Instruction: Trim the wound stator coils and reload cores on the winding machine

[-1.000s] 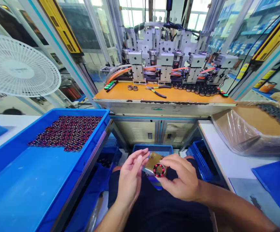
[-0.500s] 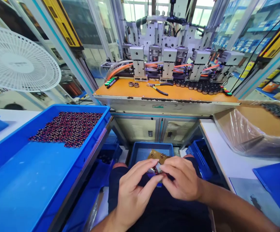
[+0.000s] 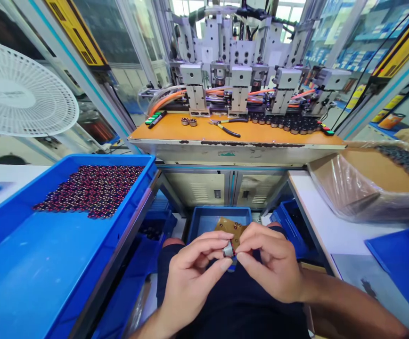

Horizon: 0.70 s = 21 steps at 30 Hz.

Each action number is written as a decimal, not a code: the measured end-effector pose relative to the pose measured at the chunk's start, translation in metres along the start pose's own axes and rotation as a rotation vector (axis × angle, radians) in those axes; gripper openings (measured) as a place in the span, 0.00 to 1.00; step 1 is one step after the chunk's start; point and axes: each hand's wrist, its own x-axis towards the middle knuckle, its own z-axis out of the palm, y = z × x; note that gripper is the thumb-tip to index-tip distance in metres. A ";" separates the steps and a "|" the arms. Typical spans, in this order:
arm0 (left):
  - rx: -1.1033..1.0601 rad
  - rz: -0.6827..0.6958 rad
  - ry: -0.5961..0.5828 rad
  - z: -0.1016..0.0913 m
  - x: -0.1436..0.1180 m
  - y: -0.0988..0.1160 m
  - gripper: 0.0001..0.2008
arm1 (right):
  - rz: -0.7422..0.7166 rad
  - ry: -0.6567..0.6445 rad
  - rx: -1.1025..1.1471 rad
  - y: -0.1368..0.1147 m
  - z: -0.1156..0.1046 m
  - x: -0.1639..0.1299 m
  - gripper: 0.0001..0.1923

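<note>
A small silver metal cylinder (image 3: 228, 250) with a dark rim and a bit of red at its right end is held above my lap. My left hand (image 3: 199, 273) grips it between thumb and fingers. At the cylinder's right end, the thumb and fingertips of my right hand (image 3: 271, 261) are pinched together on its reddish end; the exact spot they grip is hidden. Below and beyond the hands, a blue bin (image 3: 222, 214) holds a brown sheet (image 3: 227, 224) with several small ring-like parts on it.
At left, a large blue tray (image 3: 49, 249) carries many dark-and-red parts (image 3: 94, 188). Ahead, an orange bench top (image 3: 169, 131) bears pliers (image 3: 225, 127), two small round parts and rows of dark ones below a machine (image 3: 240, 80). A plastic-lined box (image 3: 353, 188) sits at right.
The silver cylinder has turned and shows more of its side. My right fingers have shifted slightly right to its end. The whole view has swung a little.
</note>
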 end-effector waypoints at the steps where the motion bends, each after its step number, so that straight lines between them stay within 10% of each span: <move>1: 0.010 0.011 0.012 -0.001 0.000 0.000 0.14 | 0.041 0.002 0.011 0.000 -0.004 0.000 0.05; 6: 0.207 0.129 0.060 -0.013 0.003 0.002 0.13 | 0.180 0.036 -0.042 -0.002 -0.049 0.013 0.08; 15: 0.566 0.389 -0.063 -0.019 0.012 0.018 0.15 | -0.742 -0.537 -0.855 -0.023 -0.036 0.065 0.10; 17: 0.538 0.393 -0.022 -0.021 0.010 0.015 0.16 | -0.704 -0.515 -0.799 -0.017 -0.025 0.066 0.11; 21: 0.477 0.408 0.066 -0.031 0.006 0.001 0.13 | -0.152 -0.591 -0.457 -0.008 -0.014 0.064 0.11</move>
